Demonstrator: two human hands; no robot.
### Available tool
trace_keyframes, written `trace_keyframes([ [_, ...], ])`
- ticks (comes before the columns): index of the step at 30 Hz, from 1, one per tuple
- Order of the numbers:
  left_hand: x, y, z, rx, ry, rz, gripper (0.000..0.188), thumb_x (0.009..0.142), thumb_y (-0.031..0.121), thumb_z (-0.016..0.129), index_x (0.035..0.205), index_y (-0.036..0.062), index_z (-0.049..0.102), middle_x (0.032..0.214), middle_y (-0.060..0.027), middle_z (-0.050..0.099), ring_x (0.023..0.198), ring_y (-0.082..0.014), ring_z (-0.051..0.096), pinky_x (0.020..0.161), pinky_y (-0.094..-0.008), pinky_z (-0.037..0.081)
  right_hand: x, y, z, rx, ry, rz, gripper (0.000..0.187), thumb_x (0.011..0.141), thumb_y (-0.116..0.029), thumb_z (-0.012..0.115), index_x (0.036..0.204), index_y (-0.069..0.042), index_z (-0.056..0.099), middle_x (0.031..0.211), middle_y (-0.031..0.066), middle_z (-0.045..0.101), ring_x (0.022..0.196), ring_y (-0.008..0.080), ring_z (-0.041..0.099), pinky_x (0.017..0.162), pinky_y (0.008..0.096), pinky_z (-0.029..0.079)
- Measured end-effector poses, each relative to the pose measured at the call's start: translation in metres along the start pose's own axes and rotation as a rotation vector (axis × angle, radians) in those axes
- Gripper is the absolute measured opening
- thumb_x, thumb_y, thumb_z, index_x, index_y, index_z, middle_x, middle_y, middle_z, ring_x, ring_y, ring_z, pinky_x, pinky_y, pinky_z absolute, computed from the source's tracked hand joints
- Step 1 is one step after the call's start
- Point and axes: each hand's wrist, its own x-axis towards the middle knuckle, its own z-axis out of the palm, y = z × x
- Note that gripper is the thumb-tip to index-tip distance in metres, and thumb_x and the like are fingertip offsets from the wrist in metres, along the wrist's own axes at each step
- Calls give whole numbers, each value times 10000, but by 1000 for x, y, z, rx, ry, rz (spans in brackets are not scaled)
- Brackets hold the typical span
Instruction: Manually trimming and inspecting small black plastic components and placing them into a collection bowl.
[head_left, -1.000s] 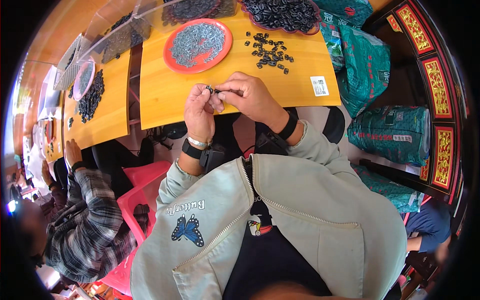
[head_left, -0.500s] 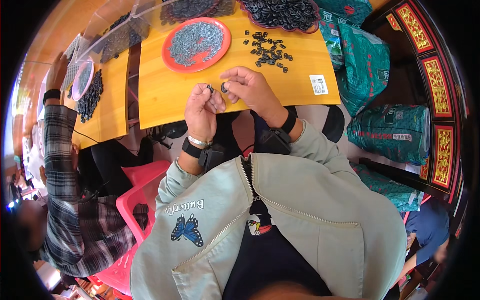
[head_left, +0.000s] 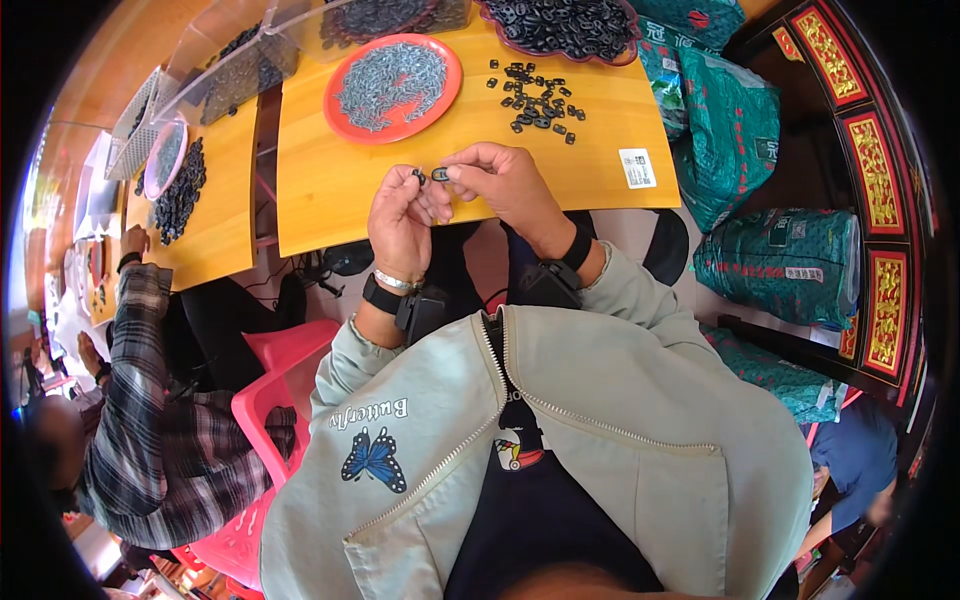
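Above the near edge of the wooden table, my two hands meet with fingertips almost touching. My left hand pinches a small dark piece between thumb and forefinger; its shape is mostly covered. A small black oval piece with a lighter middle is pinched in my right hand, close beside the left one's piece. Farther off stands a red plate with many small silver metal parts. To its right, loose black oval pieces lie scattered on the table.
A bowl heaped with black pieces and clear bins stand at the back. Green bags line the right side. On the left, a co-worker's plaid sleeve reaches a second table beside a black pile and a pink chair.
The black oval piece in my right hand has turned and come closer to the left hand's piece. At left, the co-worker's arm has drawn back from the far bins toward the table's near edge.
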Motion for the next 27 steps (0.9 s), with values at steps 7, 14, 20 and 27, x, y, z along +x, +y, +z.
trace_keyframes([
  [7, 1, 1, 0, 74, -5, 30, 114, 905, 155, 444, 899, 43, 464, 696, -112, 586, 558, -169, 542, 520, -254, 436, 2, -1, -5, 132, -90, 102, 168, 845, -105, 619, 965, 11, 635, 779, 5, 616, 679, 58, 546, 633, 192, 455],
  [14, -1, 2, 6, 163, -12, 41, 150, 915, 189, 448, 889, 43, 465, 679, -95, 562, 556, -158, 529, 521, -241, 417, 2, 0, -13, 399, -115, 341, 146, 835, -110, 625, 919, 9, 607, 778, 31, 604, 661, 97, 569, 629, 210, 480],
  [20, -4, 3, 11, 324, 97, 14, 112, 907, 134, 442, 842, 53, 484, 652, -36, 537, 526, -112, 495, 494, -215, 395, 7, 9, -21, 664, -172, 434, 143, 864, -92, 587, 988, -20, 588, 822, 53, 627, 692, 113, 588, 644, 223, 488],
  [27, -3, -1, 9, 355, 111, -12, 108, 903, 130, 458, 834, 57, 496, 636, -20, 529, 495, -96, 467, 469, -202, 364, 6, 4, -14, 613, -84, 364, 158, 855, -95, 596, 981, 0, 582, 819, 64, 622, 682, 107, 589, 650, 221, 495],
])
